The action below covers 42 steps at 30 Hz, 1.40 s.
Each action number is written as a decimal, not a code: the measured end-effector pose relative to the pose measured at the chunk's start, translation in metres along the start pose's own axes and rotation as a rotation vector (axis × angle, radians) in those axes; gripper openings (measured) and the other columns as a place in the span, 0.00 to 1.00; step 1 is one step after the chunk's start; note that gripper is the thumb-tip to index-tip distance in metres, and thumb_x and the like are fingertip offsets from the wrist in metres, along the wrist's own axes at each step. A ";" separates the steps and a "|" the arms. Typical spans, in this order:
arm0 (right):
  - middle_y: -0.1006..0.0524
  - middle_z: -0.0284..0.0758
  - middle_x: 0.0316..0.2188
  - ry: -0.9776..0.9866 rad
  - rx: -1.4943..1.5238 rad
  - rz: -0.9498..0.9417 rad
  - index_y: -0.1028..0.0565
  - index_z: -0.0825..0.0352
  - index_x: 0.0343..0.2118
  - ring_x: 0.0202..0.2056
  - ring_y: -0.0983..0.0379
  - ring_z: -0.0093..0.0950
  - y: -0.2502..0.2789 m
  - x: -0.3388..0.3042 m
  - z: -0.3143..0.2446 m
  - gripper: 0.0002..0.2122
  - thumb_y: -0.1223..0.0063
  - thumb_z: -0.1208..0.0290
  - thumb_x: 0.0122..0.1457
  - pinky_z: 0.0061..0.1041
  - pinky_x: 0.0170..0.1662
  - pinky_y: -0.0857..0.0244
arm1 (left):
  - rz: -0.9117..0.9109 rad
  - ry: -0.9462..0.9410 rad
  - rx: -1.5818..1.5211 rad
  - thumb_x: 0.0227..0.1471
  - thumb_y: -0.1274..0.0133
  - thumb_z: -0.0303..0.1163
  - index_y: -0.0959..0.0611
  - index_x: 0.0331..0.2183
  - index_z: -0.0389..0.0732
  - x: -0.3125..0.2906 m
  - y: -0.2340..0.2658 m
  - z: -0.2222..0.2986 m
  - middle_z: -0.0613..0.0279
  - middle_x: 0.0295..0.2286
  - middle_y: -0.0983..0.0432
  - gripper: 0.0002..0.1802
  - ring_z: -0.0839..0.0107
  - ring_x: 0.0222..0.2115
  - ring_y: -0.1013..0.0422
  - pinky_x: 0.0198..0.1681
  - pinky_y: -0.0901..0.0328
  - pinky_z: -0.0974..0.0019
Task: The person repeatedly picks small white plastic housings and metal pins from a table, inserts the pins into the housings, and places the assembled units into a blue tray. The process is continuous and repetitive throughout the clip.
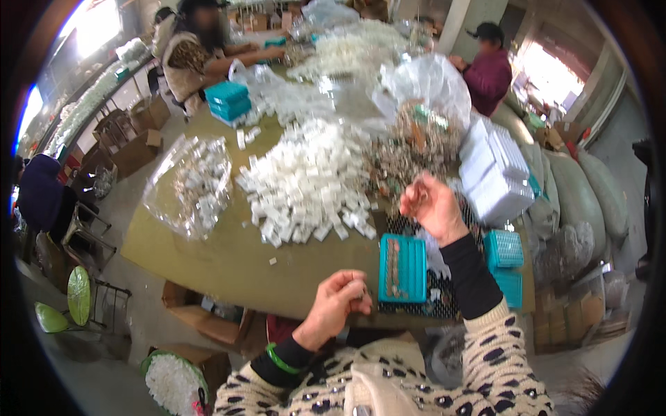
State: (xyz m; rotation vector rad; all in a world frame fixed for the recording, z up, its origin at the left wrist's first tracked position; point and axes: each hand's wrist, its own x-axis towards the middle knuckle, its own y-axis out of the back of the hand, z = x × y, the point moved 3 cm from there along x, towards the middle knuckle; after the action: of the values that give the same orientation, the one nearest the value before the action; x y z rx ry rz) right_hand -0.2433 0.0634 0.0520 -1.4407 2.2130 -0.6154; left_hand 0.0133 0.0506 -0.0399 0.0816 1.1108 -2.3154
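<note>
In front of me lies a teal slotted tray [422, 272], with a row of small copper-coloured parts [394, 267] in its left part. My left hand [337, 302] is beside the tray's lower left corner, its fingers curled and pressed together; what they hold, if anything, is hidden. Beyond the tray, my right hand [436, 208] hovers by the near edge of a heap of small metal parts [409, 149]. Its fingers are bent toward the thumb, and anything between them is too small to name. Left of the heap spreads a big pile of small white plastic pieces [305, 184].
A clear bag of small parts [194, 184] lies at the table's left. White stacked trays [494, 173] and more teal trays [504, 248] stand at right. Teal boxes [227, 102] sit farther back. Co-workers sit at the far left and far right. Cardboard boxes [208, 315] stand below the table's front edge.
</note>
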 end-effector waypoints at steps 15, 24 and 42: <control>0.47 0.22 0.15 0.171 -0.079 0.008 0.31 0.66 0.27 0.14 0.55 0.15 -0.057 -0.102 0.060 0.15 0.56 0.61 0.67 0.19 0.18 0.56 | -0.066 -0.121 0.049 0.60 0.47 0.38 0.26 0.51 0.38 -0.005 -0.037 0.037 0.67 0.27 0.27 0.21 0.81 0.22 0.36 0.18 0.45 0.79; 0.31 0.28 0.28 0.369 -0.628 0.073 0.31 0.69 0.38 0.22 0.39 0.16 -0.059 -0.134 0.073 0.04 0.51 0.74 0.65 0.17 0.25 0.42 | 0.024 -0.253 0.241 0.55 0.43 0.26 0.18 0.38 0.35 -0.013 -0.043 0.034 0.66 0.25 0.24 0.08 0.84 0.20 0.35 0.19 0.43 0.79; 0.26 0.34 0.26 0.665 -1.122 0.243 0.30 0.69 0.36 0.19 0.31 0.22 -0.066 -0.155 0.091 0.10 0.40 0.80 0.54 0.22 0.22 0.36 | 0.124 -0.355 0.302 0.53 0.41 0.24 0.18 0.36 0.34 -0.032 -0.044 0.019 0.70 0.23 0.26 0.07 0.86 0.19 0.35 0.19 0.41 0.80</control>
State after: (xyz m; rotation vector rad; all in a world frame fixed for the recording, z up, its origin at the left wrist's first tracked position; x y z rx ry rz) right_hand -0.0853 0.1704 0.0331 -1.4525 3.4865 0.4181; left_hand 0.0212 0.0727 0.0126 -0.1389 0.5629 -2.2544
